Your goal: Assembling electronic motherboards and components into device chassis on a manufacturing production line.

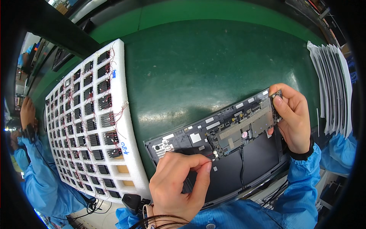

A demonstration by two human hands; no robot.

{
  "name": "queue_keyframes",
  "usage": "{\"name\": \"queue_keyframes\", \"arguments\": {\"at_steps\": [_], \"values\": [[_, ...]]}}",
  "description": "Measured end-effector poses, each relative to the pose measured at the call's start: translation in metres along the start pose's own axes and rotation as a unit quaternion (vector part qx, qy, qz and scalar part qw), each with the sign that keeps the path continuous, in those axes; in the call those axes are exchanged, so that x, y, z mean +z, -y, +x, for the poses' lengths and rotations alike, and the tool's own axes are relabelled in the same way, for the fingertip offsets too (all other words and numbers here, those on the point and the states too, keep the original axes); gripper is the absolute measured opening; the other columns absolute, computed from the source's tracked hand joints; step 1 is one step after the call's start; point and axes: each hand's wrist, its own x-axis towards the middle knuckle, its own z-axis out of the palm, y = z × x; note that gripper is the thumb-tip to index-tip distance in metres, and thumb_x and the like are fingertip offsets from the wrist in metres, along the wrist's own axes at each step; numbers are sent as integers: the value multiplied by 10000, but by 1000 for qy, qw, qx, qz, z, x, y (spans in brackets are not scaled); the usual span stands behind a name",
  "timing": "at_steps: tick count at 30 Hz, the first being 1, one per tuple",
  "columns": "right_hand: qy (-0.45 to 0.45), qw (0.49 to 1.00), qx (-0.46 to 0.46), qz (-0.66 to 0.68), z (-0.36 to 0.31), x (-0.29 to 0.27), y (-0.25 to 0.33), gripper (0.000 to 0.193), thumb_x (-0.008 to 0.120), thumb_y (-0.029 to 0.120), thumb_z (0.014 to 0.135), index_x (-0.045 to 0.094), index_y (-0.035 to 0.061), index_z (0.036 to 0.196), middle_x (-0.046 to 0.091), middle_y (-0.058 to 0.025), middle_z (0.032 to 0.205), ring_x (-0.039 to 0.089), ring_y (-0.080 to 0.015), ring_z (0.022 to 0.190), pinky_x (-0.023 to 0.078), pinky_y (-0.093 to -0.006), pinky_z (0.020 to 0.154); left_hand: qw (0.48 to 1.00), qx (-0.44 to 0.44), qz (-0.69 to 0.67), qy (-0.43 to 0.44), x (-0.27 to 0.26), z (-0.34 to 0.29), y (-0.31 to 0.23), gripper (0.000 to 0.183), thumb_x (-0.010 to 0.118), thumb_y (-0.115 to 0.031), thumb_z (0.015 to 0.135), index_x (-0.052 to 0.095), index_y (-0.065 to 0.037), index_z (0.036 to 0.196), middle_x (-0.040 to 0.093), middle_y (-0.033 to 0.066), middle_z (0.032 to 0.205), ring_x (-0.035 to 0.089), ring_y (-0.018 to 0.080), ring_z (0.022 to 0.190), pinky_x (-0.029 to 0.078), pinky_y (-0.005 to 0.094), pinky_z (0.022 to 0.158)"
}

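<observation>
With the right hand [294,119] gripping the long grey circuit board [230,136] at two o'clock, left hand [179,183] pinched at eight, tugging might tear the thin red wire [210,155].

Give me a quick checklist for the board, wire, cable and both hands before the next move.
1. Right hand gripping the right end of the circuit board: ok.
2. Left hand fingertips at the thin red wire, by the board's left end: ok.
3. Wire actually pinched between left thumb and forefinger: cannot tell, too small.
4. Wire's connector fully seated: cannot tell at this size.
5. Black cable free of both hands: ok.
6. Board fully seated in the dark casing: cannot tell from this angle.
</observation>
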Motion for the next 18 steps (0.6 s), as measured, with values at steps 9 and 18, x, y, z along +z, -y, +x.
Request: {"name": "queue_keyframes", "arguments": {"at_steps": [9, 18], "values": [[-1, 1000, 6, 2, 1, -1, 1, 207, 515, 130, 981, 527, -57, 1067, 670, -108, 849, 647, -111, 647, 544, -221, 510, 1000, 22, 20, 10, -1, 2, 0, 128, 722, 22, 729, 688, -48, 831, 636, 57, 717, 589, 224, 675, 449, 310, 660], [0, 1000, 2, 0, 0, 0, 0, 213, 518, 132, 979, 526, -61, 1067, 670, -111, 838, 645, -108, 636, 541, -217, 512, 997, 9, 74, 13, 0, -3, -10, 117, 729, -5, 752, 668, -29, 849, 644, 98, 797, 607, 258, 754, 474, 330, 718]]}}
